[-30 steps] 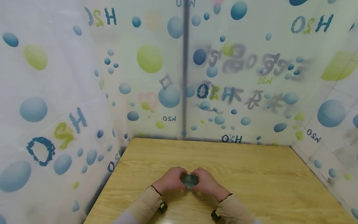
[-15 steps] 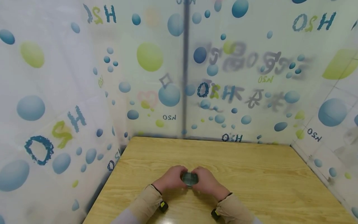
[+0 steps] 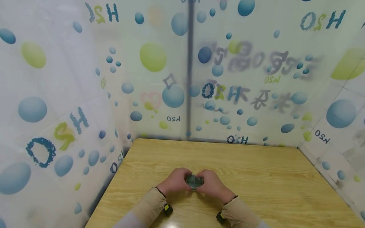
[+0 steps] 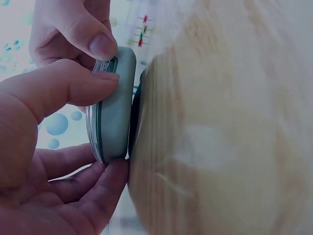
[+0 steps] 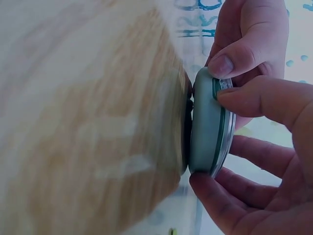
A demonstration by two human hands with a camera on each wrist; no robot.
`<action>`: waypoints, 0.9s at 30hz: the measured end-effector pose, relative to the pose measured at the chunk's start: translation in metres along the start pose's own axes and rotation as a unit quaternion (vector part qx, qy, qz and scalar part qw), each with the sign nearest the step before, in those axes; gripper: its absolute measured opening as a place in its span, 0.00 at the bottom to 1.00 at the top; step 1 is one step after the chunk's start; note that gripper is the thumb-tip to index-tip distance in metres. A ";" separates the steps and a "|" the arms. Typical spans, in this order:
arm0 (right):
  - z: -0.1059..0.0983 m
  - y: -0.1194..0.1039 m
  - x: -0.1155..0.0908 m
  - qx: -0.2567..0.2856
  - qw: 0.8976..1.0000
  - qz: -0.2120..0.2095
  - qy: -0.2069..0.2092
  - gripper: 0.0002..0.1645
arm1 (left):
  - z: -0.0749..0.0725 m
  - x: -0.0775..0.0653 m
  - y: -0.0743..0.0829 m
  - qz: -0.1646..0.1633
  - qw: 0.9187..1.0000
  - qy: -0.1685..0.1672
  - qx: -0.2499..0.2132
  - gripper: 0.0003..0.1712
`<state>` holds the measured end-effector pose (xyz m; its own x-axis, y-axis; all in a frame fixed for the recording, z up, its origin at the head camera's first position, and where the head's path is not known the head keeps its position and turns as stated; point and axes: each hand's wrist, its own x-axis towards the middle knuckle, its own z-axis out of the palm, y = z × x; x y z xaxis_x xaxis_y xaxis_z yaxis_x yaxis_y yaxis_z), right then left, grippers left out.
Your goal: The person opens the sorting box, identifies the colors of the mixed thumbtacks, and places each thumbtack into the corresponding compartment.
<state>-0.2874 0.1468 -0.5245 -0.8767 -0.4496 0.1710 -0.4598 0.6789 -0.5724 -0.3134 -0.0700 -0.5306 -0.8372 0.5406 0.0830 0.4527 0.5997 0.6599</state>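
Note:
A small, pale green box with a clear lid (image 3: pixel 195 181) is held between both hands near the middle of the table; cross-shaped dividing lines show through the lid. My left hand (image 3: pixel 176 182) grips its left side, thumb on the near edge and fingers curled round the far side. My right hand (image 3: pixel 212 186) grips the right side the same way. In the left wrist view, both thumb tips press close together at the rim of the box (image 4: pixel 118 110), by a clear tab. The right wrist view has the box's base (image 5: pixel 200 132) close over the tabletop.
The wood-grain table (image 3: pixel 256 171) stretches out on all sides of the hands. Behind it and at the left hangs a curtain (image 3: pixel 154 95) printed with blue and green bubbles; a patterned wall (image 3: pixel 339 142) borders the right edge.
Both hands keep their hold on the box, with hardly any movement. The head view has shifted slightly.

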 end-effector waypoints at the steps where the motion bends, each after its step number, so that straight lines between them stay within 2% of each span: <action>1: 0.000 0.000 0.000 0.002 1.000 0.003 -0.001 0.24 | 0.000 0.000 0.000 0.001 1.000 0.000 0.000 0.37; 12: -0.003 -0.005 -0.001 -0.013 1.000 0.009 0.005 0.24 | 0.001 0.002 0.003 0.010 1.000 0.001 0.012 0.36; 20: 0.000 -0.005 0.000 -0.003 1.000 0.001 0.001 0.14 | 0.002 0.000 0.000 0.032 0.999 0.010 0.042 0.31; 27: -0.002 0.000 0.001 0.031 1.000 -0.003 0.003 0.15 | 0.001 -0.001 -0.001 0.016 1.000 0.004 0.020 0.34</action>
<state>-0.2885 0.1473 -0.5228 -0.8745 -0.4508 0.1789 -0.4561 0.6390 -0.6194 -0.3124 -0.0702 -0.5322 -0.8242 0.5556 0.1092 0.4909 0.6051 0.6268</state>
